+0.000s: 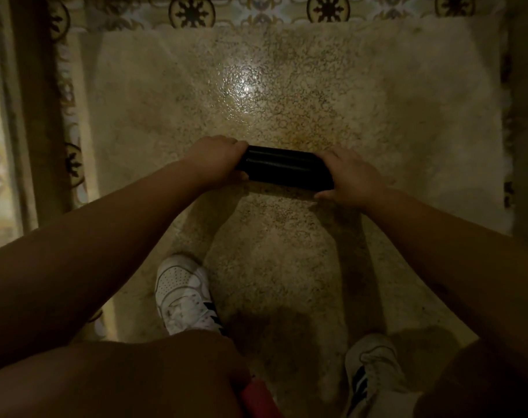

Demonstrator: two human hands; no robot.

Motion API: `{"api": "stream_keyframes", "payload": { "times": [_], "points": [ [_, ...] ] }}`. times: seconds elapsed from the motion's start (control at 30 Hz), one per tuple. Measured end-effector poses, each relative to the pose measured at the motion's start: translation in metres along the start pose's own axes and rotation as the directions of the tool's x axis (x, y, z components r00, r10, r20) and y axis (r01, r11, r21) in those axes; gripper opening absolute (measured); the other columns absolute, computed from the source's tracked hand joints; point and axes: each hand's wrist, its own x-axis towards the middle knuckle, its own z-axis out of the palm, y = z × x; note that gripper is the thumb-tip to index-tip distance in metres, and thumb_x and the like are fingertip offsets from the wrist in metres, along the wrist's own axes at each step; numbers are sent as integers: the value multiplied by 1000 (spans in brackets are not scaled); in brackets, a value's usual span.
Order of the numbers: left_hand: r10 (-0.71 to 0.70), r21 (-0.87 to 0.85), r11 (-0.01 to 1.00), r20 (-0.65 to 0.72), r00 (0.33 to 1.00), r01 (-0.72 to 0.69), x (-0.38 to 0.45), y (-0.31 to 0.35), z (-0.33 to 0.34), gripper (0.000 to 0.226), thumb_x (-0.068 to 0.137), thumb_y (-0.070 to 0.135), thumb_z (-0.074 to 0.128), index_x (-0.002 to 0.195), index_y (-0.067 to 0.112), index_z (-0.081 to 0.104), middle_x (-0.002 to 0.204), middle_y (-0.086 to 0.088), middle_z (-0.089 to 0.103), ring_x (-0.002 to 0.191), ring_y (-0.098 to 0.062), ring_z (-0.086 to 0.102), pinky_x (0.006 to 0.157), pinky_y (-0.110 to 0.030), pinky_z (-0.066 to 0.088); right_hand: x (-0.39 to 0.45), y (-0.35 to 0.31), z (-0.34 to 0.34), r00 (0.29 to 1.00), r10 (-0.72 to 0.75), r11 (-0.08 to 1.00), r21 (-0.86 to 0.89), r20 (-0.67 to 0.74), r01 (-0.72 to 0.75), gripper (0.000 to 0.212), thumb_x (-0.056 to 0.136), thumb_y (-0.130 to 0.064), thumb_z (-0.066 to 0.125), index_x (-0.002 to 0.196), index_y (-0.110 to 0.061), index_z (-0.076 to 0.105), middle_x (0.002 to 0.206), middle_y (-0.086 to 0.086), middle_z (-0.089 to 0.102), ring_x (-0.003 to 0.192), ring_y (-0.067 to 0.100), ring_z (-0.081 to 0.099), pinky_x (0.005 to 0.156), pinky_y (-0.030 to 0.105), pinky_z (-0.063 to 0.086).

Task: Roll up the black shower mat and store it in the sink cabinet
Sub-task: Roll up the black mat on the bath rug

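- Surface: a speckled beige stone floor [287, 267], glossy, with one bright glare patch above the hands.
- Room: dim lighting. Patterned tiles [193, 10] with dark round motifs run along the top edge and down the left side.
- A dark vertical frame [30, 116] stands at the left.
- Mat [284, 167]: black, rolled into a tight ribbed cylinder. It sits mid-picture above the floor, between both hands.
- Orientation: the long axis of the mat runs left to right, its right end slightly lower in the picture.
- Left hand [217, 159]: fingers curled around the left end of the mat.
- Right hand [351, 176]: fingers wrapped over the right end, thumb beneath.
- White shoes: left shoe [181, 294] and right shoe [374, 375] stand on the floor below the hands.
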Motion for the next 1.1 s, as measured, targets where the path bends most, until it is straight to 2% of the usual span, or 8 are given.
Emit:
{"api": "stream_keyframes", "payload": {
  "times": [0.13,0.33,0.53,0.73,0.83,0.97,1.03,1.1],
  "points": [
    [-23,-28,999,102,995,26,6,-5,-5,53,82,48,65,120,14,51,102,-13,64,84,-27,56,67,-34,44,6,0,-3,998,49,997,64,-32,-47,57,68,-38,81,114,-23,50,107,1,56,99,23,52,74,34,42],
    [-27,-241,967,221,975,81,-3,-9,0,51,86,49,61,126,19,52,109,-11,63,86,-22,54,72,-33,44,19,4,-21,985,38,998,48,168,-46,55,68,-37,82,112,-22,53,107,5,60,86,17,49,66,31,36],
    [-2,-231,973,-56,998,-11,-27,-4,20,61,84,46,65,133,13,51,126,-14,56,114,-33,52,87,-42,46,27,3,-24,954,66,992,86,293,-95,56,72,-33,81,118,-20,51,117,9,58,99,23,53,75,34,42],
    [21,-59,998,-226,974,-35,-42,-18,31,72,73,37,78,135,12,50,117,-21,56,101,-39,54,81,-45,44,35,12,-32,939,70,965,214,338,-149,55,77,-29,78,125,-18,53,125,9,55,111,27,52,83,32,40],
    [-10,-183,983,-188,982,-25,-36,-23,23,66,74,40,76,131,14,53,114,-18,60,101,-36,56,82,-41,44,26,20,-25,955,100,889,406,278,-211,57,79,-28,76,130,-21,52,129,7,54,116,25,52,90,32,41],
    [-134,-405,911,-113,984,78,-22,-30,10,55,74,37,78,120,16,56,110,-12,65,100,-31,59,82,-41,48,10,16,-3,938,342,612,743,60,-271,45,83,-31,72,124,-25,55,124,4,53,111,20,53,89,35,47],
    [-164,-486,867,-65,984,112,-17,-33,4,56,75,33,79,123,15,57,114,-13,65,104,-30,59,89,-43,48,9,10,9,909,413,645,722,-55,-249,39,86,-36,67,121,-22,57,123,3,54,111,20,53,90,33,46],
    [-187,-535,833,-34,982,140,-13,-35,2,58,75,32,79,126,14,57,118,-13,65,107,-29,59,93,-44,48,6,8,14,921,379,717,659,-92,-229,55,80,-40,72,129,-23,52,127,0,50,114,16,48,92,27,40]
  ]
}}
